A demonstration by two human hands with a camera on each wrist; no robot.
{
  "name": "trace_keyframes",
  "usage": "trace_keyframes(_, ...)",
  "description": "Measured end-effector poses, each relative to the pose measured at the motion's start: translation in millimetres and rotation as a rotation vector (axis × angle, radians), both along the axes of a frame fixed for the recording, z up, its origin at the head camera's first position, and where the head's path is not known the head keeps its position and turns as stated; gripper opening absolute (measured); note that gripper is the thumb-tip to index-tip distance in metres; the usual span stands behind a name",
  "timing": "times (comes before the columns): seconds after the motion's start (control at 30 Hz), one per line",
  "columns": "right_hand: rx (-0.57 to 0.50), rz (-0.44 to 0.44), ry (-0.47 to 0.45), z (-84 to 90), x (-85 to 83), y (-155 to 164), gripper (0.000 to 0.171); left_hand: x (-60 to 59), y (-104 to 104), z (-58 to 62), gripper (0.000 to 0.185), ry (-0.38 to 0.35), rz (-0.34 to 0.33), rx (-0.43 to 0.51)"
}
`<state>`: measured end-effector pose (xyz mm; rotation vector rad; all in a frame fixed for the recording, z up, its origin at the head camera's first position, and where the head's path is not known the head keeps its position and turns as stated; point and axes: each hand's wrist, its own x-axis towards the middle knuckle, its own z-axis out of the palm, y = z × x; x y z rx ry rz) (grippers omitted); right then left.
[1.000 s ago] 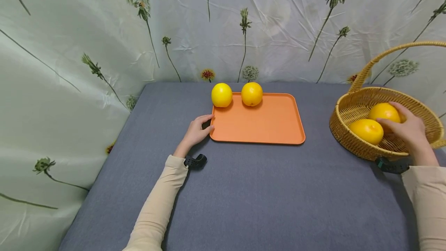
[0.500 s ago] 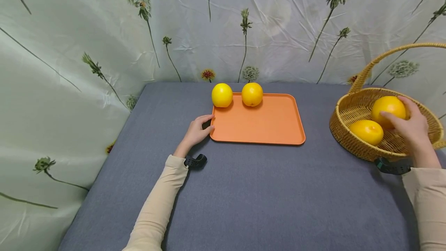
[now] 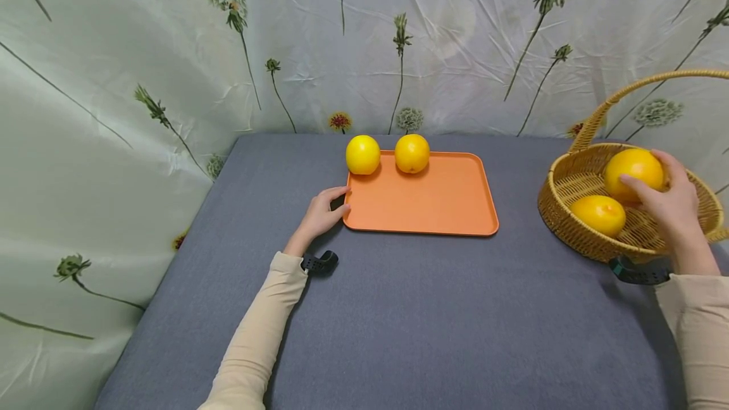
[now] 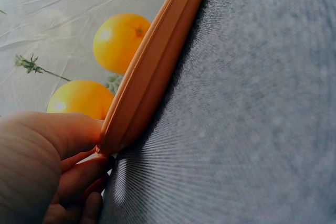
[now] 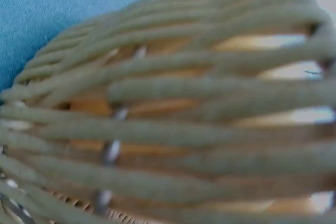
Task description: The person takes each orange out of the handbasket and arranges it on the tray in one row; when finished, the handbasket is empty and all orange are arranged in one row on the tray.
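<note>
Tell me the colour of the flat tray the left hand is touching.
Orange: the flat rectangular plastic tray is plain orange, clearest in the head view.

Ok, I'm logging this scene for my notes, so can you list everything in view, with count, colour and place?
tray: one, orange, centre of the table.
fruits on tray: two, yellow-orange, along the tray's far edge.
basket: one, woven tan with a handle, at the right.
fruit in basket: one, orange, lying inside.
held fruit: one, orange, above the basket.
table: one, grey cloth-covered.
backdrop: one, pale floral sheet, behind and left.
left hand: touching the tray's left edge.
right hand: grip round the held fruit.
</note>
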<state>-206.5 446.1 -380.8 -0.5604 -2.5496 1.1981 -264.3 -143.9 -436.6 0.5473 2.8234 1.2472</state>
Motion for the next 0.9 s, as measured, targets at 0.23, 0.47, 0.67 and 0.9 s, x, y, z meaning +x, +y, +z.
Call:
trace_keyframes(0.23,-0.14,0.024,0.085,5.2,0.5,-10,0.069,-0.5,1,0.5,0.047,-0.012,0.003,-0.001)
trace_keyframes(0.47,-0.094,0.007,0.087,34.9,15.6,-53,0.067,1.1,0,3.1,0.047,0.006,-0.004,0.0)
trace_keyframes(0.67,-0.176,0.077,0.165,50.9,25.3,-71,0.064,1.6,0,3.5,0.047,0.015,-0.005,0.002)
trace_keyframes(0.9,-0.237,0.112,0.208,51.3,20.9,-81,0.064,1.6,-1,1.8,0.047,0.02,-0.007,0.002)
